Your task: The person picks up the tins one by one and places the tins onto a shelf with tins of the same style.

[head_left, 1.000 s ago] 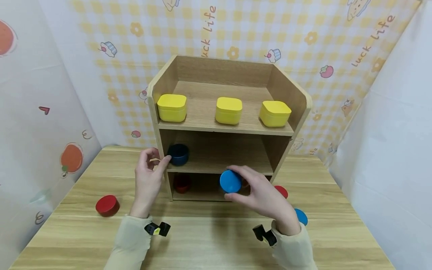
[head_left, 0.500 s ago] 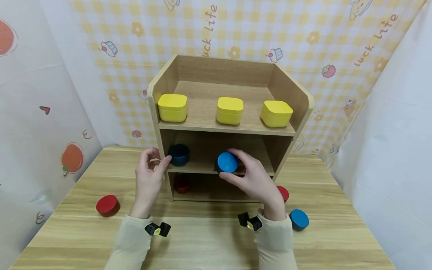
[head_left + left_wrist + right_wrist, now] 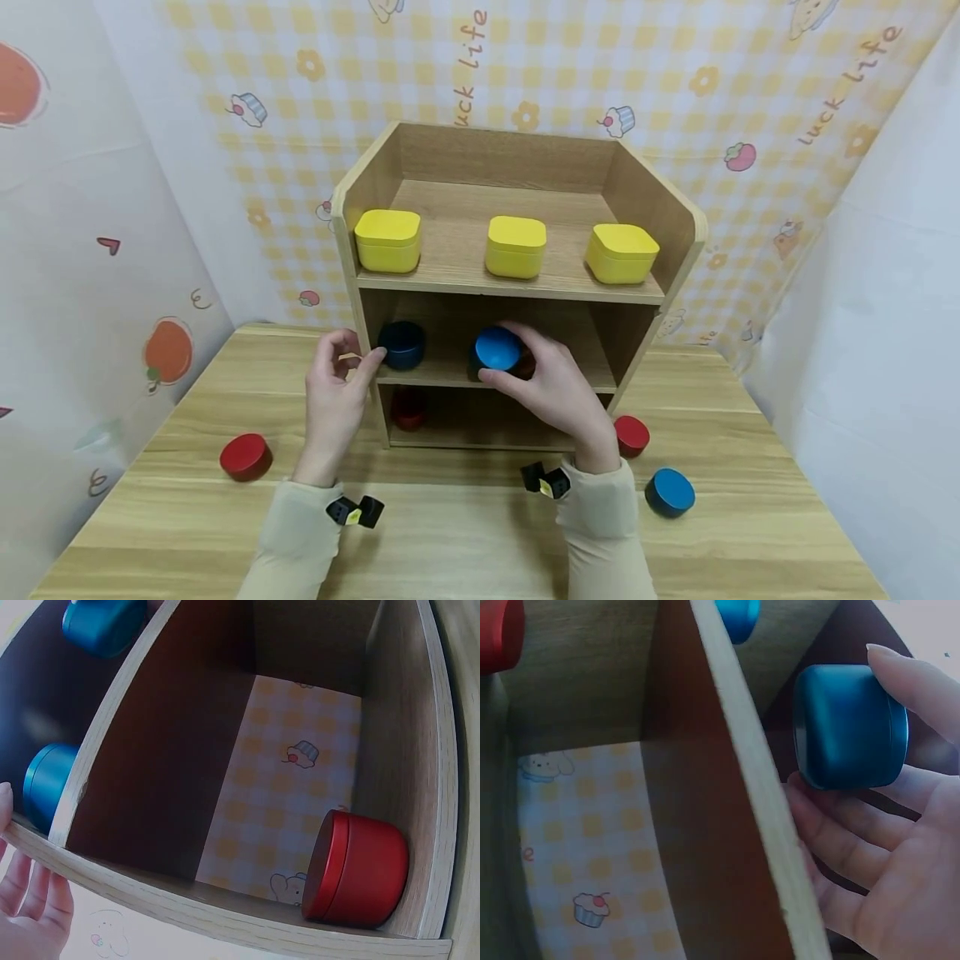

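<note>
My right hand grips a round blue tin between thumb and fingers, in the middle compartment of a wooden shelf unit. Seen from the right wrist, that tin is just above the middle board. My left hand holds the unit's left side panel, thumb on the inner side and fingers outside, as the left wrist view shows. Beside that thumb stands another blue tin, at the left end of the middle board. A red tin stands in the lower compartment's left corner.
Three yellow boxes line the top shelf's front edge. A red tin lies on the table at left. To the right are another red tin and a blue tin. A patterned cloth hangs behind the unit.
My right hand has carried the blue tin up and slightly left, from in front of the lower compartment into the middle one. My left hand has stayed on the side panel.
</note>
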`<state>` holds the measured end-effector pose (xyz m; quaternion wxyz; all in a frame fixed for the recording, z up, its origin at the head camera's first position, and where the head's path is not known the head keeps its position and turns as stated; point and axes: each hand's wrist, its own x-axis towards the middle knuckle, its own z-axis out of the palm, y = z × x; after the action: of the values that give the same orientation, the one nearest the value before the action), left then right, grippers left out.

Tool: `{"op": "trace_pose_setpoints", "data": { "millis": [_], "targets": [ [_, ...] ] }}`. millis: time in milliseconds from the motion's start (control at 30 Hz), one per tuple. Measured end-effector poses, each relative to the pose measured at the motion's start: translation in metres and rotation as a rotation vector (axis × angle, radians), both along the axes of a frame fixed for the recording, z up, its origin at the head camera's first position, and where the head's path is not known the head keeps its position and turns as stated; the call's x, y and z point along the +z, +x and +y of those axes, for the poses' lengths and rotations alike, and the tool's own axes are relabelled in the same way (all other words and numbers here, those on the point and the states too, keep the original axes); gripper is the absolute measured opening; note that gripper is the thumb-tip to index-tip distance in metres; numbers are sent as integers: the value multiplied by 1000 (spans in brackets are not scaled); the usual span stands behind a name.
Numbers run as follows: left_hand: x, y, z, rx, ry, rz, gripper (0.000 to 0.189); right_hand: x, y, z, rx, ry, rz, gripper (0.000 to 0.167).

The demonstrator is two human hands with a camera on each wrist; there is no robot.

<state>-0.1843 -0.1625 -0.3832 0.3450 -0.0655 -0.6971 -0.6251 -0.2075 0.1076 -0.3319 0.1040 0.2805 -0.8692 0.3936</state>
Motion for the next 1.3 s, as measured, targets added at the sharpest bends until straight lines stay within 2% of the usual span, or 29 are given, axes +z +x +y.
{"op": "trace_pose_setpoints", "data": {
  "millis": [233,500,633,900,1133,1300],
  "targets": [
    [1,1,1,3,3,-33,28,-7,-7,-4,-55,10,-18,65],
    [22,17,9,-10,-25,-38,26,-16,-8,-7,-137,25,-41,65],
    [24,19,10,-8,-31,-30,26,-18,-6,-11,-187,49,-40,66],
    [21,17,8,-16,-19,-25,26,-22,-5,-18,-258,78,22,66],
    [25,21,10,-9,-23,-28,26,-27,-7,-22,-290,115,137,64],
    [27,22,11,-5,-29,-27,26,-29,-7,-23,-305,123,170,64]
  ]
}}
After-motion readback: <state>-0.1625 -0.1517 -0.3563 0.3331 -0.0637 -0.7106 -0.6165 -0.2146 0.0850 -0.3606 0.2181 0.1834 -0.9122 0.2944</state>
